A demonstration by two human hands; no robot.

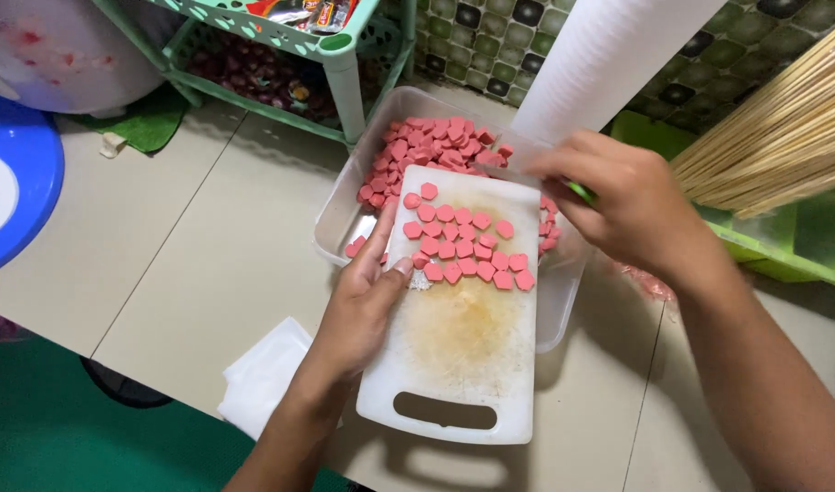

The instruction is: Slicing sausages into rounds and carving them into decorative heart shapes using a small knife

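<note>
1. We see a clear rectangular plastic tub on the pale tiled floor, part filled with pink pieces.
2. Over it tilts a white plastic cutting board with a slot handle, stiff and light, probably greasy; its long edges look best for gripping.
3. Our left hand clasps the board's left edge.
4. Our right hand is closed on a green-handled tool we cannot identify.
5. Small pink sliced sausage pieces lie on the board, soft and likely slippery.

Even, bright overhead light casts soft shadows under the cutting board onto the floor; focus sharp centrally, edges slightly distorted.
</note>
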